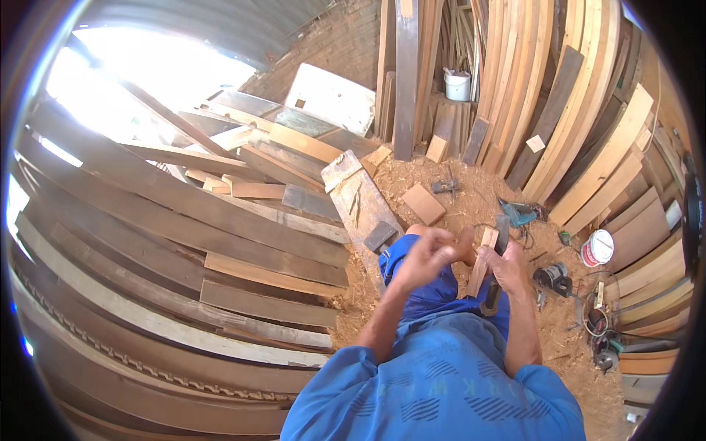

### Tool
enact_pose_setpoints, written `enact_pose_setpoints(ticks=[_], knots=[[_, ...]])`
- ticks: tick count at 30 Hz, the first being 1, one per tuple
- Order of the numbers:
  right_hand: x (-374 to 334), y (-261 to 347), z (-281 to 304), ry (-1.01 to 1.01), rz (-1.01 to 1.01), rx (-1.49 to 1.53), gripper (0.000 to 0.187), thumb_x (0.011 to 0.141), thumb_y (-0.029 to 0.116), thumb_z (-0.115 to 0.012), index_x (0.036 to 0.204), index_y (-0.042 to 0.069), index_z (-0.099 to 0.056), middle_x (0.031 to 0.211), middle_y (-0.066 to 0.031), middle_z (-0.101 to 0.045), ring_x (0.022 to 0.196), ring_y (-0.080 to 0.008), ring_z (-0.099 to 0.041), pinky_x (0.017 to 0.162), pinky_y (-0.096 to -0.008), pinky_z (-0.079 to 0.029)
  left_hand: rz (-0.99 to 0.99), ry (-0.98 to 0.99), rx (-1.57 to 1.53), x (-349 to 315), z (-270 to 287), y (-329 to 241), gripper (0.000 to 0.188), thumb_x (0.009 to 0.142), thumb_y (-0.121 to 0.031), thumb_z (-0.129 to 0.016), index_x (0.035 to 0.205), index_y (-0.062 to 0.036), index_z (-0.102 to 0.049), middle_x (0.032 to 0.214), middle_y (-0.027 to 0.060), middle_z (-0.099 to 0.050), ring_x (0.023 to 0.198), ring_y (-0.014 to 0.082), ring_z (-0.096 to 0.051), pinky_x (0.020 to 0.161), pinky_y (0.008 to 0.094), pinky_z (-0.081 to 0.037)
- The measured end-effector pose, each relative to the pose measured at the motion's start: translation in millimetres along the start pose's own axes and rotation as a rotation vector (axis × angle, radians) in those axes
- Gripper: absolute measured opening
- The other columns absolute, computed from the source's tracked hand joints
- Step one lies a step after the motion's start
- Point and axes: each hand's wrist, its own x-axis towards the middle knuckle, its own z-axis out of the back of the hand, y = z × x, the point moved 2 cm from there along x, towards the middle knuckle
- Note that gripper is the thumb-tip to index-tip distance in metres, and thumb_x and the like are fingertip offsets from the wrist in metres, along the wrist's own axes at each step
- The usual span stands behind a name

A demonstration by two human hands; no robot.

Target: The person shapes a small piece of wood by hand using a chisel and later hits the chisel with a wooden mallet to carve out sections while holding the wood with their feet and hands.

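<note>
While planks (184,228) crowd nine o'clock, a narrower board (360,206) slants at eleven. Near twelve, I see the left hand (426,261), fingers half-curled; I can't tell whether they grip anything. At one, the right hand (509,268) closes round a dark tool (502,234) and, at its nine-o'clock side, a block (478,278).

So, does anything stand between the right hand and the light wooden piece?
Nothing visible at the thumb: the right hand lays it on the light wooden piece. A long dark object runs beside the piece, partly under the hand.
</note>
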Motion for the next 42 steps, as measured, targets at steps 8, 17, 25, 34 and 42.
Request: enact_pose_setpoints(ticks=[8,17,25,34,42], knots=[[-25.5,12.6,20.6,-0.074,0.2,0.051,0.038,0.08,0.023,-0.074,0.109,0.0,-0.063,0.087,-0.0004,-0.062,0.075,-0.0076,-0.054,0.066,-0.0251,-0.046,0.092,-0.622,0.022,-111.7,127.7,33.7,0.027,0.099,-0.027,-0.053,0.113,-0.0032,-0.058,0.105,0.0057,-0.064,0.084,0.0109,-0.058,0.079,0.0284,-0.048],[8.5,36.4,-13.6,0.067,0.237,-0.282,0.03,0.086,0.028,-0.066,0.096,0.0,-0.065,0.078,-0.0034,-0.06,0.072,-0.0116,-0.053,0.067,-0.0318,-0.045,0.077,-0.262,-0.838,-164.2,96.6,-10.7,0.031,0.1,-0.034,-0.051,0.11,-0.0045,-0.056,0.105,0.0118,-0.065,0.095,0.0186,-0.061,0.086,0.0344,-0.05],[46.0,56.9,-74.0,0.262,0.273,-0.078,0.026,0.086,0.021,-0.069,0.103,0.001,-0.065,0.088,-0.0049,-0.065,0.081,-0.0139,-0.057,0.075,-0.0318,-0.047,-0.062,0.008,-0.786,-204.1,76.7,-44.0,0.038,0.102,-0.037,-0.043,0.107,-0.0017,-0.057,0.1,0.0131,-0.063,0.097,0.0195,-0.059,0.089,0.0338,-0.048],[110.3,-20.7,-113.2,0.306,0.235,-0.314,0.025,0.084,0.025,-0.07,0.091,0.001,-0.064,0.078,-0.0007,-0.059,0.071,-0.0114,-0.051,0.065,-0.032,-0.044,0.799,-0.304,-0.68,-147.0,88.8,-18.9,0.024,0.097,-0.022,-0.055,0.09,-0.0009,-0.063,0.082,0.0078,-0.066,0.075,0.0172,-0.06,0.073,0.0306,-0.049],[148.6,-66.9,-120.5,0.345,-0.025,-0.405,0.033,0.082,0.03,-0.072,0.086,-0.002,-0.064,0.071,-0.0086,-0.062,0.067,-0.0139,-0.054,0.063,-0.0366,-0.046,0.346,-0.398,0.891,26.0,240.5,160.7,0.037,0.083,-0.026,-0.069,0.108,-0.0024,-0.055,0.101,0.0255,-0.063,0.093,0.043,-0.062,0.078,0.0499,-0.049]])
